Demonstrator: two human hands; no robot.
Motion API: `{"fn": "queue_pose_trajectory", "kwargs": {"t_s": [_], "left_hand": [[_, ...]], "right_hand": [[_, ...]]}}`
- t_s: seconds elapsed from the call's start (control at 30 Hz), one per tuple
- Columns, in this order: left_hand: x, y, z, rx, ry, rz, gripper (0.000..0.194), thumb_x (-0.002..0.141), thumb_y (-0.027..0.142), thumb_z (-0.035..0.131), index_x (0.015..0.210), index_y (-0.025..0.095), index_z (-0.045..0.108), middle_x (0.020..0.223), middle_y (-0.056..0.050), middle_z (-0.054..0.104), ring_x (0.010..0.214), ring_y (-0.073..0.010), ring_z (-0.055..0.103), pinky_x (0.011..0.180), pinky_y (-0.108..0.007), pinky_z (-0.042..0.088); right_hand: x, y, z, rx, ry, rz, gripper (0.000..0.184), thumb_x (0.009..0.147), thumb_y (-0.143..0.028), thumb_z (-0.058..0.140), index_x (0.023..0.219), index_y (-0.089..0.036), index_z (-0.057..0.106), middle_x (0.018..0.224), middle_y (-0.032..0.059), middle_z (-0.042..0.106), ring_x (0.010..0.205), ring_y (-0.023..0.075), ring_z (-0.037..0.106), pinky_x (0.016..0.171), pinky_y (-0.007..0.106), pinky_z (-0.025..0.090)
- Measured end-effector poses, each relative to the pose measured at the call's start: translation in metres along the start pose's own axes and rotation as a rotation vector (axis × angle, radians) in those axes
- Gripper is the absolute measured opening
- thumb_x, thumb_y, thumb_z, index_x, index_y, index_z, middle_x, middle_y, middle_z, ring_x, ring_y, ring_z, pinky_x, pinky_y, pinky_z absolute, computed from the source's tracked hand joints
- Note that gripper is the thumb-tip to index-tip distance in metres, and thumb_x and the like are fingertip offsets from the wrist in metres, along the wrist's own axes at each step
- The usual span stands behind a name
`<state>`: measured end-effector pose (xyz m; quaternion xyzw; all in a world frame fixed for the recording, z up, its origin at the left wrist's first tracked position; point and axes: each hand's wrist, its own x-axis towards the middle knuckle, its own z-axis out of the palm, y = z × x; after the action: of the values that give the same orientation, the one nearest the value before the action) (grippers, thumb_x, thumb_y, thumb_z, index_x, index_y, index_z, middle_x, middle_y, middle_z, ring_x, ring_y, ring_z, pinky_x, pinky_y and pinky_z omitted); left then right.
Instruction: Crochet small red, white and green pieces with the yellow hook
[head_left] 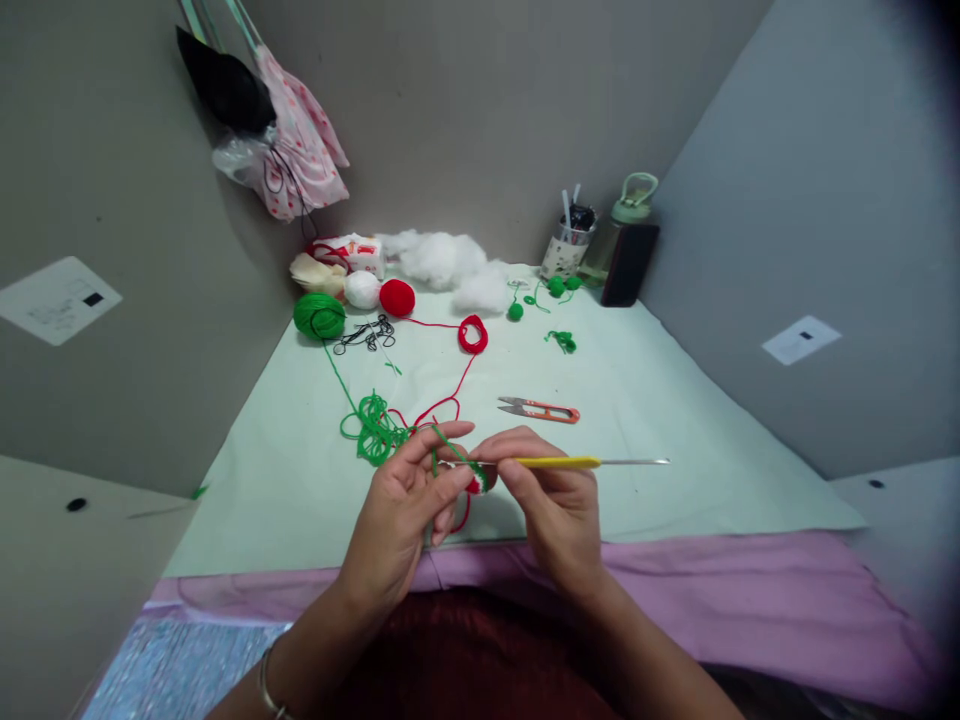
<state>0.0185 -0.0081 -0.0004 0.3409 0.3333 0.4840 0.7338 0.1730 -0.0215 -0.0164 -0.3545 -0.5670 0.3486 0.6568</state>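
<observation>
My right hand (559,500) is closed around the yellow grip of a double-ended crochet hook (562,463), whose metal tip points left. My left hand (420,485) pinches a small crochet piece (478,482) in red, white and green between thumb and fingers. Green yarn (448,440) runs over the raised left index finger to the piece. The hook's left tip is at the top of the piece; whether it passes through a stitch I cannot tell. A loose heap of green yarn (379,428) lies just beyond my left hand, with red yarn (439,403) beside it.
Orange-handled thread snips (540,410) lie beyond my right hand. Farther back are a green yarn ball (319,316), a red ball (397,298), a red coil (472,335), white stuffing (442,260), small green balls (556,286), a pen cup (568,250), a bottle (604,245) and a phone (630,265).
</observation>
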Motion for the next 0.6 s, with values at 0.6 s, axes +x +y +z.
{"fn": "queue_pose_trajectory", "kwargs": {"t_s": [0.6], "left_hand": [[-0.0014,-0.0013,-0.0020,0.009,0.036,0.036,0.032,0.085,0.024,0.089,0.115,0.026,0.081,0.087,0.004,0.066,0.042,0.0039,0.045,0.038,-0.007,0.035]], "right_hand": [[-0.0088,-0.0012,-0.0023,0.017,-0.010,-0.037,0.022,0.108,-0.025,0.058,0.112,-0.029,0.080,0.111,0.0038,0.081,0.103,0.0183,0.077,0.088,0.033,0.065]]}}
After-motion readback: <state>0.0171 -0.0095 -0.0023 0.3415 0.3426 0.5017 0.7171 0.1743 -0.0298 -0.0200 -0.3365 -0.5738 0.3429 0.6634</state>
